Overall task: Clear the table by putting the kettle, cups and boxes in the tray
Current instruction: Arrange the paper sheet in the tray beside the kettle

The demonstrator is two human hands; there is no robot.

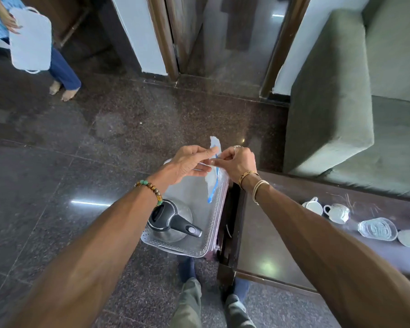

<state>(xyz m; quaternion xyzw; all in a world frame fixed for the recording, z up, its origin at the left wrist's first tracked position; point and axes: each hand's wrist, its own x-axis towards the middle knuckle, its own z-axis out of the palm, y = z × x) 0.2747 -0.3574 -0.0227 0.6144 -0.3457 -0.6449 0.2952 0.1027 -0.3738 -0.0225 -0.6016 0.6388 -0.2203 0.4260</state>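
Both bare arms stretch forward, converging. The left hand [189,162] and right hand [238,163] nearly meet, each pinching one plastic packet [213,183]; the right hand's fingers curl tightly.

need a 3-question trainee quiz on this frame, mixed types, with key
1. True or false: the kettle sits in the tray.
2. Where are the cups? A) in the tray B) on the table C) on the floor
3. Fill in: the left hand and right hand both pinch a clear ___ with a blue strip.
Key: 1 true; 2 B; 3 bag.
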